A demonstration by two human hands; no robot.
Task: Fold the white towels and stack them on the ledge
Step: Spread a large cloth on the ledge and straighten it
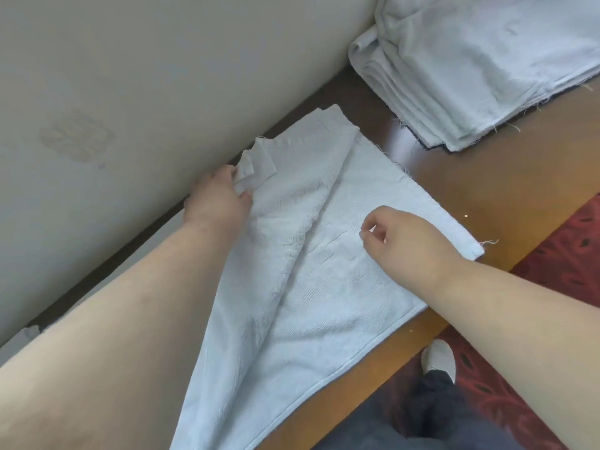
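So the towel (324, 271) lies long-ways along the ledge (487, 177), left hand (216, 203) fingers pinching its far corner by the wall, right hand (406, 241) loosely curled, grasping nothing, hovering mid-towel.

The stack of folded towels (480, 66) runs off the top and right edges, so its full height and extent cannot be told. The near end of the spread towel (324, 287) is cut off by the bottom edge, and the left forearm (113, 336) covers its left side. The left hand (217, 199) hides the towel corner it pinches, and its fingertips are out of sight behind the cloth.
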